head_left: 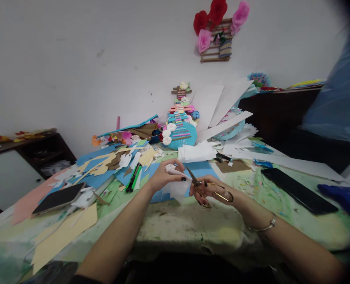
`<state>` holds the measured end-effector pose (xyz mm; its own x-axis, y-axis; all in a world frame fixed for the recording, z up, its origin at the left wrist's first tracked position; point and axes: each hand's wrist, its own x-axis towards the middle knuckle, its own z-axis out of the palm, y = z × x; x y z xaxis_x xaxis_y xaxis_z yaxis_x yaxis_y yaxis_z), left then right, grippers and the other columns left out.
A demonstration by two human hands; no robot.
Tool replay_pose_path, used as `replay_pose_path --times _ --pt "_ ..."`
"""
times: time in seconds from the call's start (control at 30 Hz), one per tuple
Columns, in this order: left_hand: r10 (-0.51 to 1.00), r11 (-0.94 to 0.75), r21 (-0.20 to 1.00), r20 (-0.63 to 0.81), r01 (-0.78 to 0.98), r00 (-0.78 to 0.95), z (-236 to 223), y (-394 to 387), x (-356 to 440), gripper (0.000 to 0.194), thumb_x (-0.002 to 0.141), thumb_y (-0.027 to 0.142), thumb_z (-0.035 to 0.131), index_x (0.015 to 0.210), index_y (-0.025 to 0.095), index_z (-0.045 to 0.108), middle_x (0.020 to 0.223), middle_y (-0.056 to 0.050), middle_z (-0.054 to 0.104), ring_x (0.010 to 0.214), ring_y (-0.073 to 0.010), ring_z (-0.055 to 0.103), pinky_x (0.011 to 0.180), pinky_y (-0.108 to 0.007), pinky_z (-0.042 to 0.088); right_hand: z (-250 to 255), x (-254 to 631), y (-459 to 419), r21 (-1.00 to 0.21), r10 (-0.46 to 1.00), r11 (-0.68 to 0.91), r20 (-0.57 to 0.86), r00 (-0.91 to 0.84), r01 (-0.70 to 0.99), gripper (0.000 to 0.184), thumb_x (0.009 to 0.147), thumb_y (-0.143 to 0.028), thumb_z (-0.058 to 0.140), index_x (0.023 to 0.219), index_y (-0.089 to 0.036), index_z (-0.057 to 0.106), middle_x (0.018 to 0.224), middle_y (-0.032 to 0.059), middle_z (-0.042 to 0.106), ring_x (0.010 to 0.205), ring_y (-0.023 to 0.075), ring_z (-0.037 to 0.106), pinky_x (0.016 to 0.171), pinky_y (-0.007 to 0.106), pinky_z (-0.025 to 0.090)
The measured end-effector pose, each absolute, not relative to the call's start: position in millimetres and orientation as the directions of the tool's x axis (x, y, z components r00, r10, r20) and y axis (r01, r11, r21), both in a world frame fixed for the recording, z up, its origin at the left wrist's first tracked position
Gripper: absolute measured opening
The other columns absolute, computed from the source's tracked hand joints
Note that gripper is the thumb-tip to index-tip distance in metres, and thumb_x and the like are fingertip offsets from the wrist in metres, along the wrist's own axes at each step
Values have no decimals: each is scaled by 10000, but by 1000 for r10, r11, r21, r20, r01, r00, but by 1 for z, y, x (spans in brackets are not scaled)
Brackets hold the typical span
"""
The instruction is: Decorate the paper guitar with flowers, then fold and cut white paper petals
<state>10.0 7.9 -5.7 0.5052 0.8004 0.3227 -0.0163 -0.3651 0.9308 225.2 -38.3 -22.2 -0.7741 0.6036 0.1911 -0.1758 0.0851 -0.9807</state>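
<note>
My left hand (pixel 166 176) pinches a folded piece of white paper (pixel 177 172) between thumb and fingers, above the middle of the table. Close beside it on the right, my right hand (pixel 210 190) grips a pair of scissors (pixel 195 180) with gold handles. The scissor blades point up and to the left, towards the paper's right edge; whether they touch it I cannot tell. Under both hands lies a blue sheet (pixel 203 169), with a pale piece of paper (pixel 181 190) hanging or lying just below my left hand.
A green utility knife (pixel 133 178) and paper scraps lie left, near a dark phone-like slab (pixel 58 198). On the right rests a black phone (pixel 299 190). Behind stand a blue paper guitar (pixel 182 136) with flowers and a stack of white paper (pixel 197 152).
</note>
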Motion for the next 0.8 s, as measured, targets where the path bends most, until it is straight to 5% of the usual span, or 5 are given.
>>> replay_pose_path --times 0.8 --pt "797 -348 938 301 -11 523 -2 8 4 386 547 230 812 853 159 587 649 6 645 563 -120 581 522 -195 393 -29 226 -36 -981 682 169 185 -707 -94 608 735 -635 560 875 -47 635 463 -44 453 335 36 305 325 176 210"
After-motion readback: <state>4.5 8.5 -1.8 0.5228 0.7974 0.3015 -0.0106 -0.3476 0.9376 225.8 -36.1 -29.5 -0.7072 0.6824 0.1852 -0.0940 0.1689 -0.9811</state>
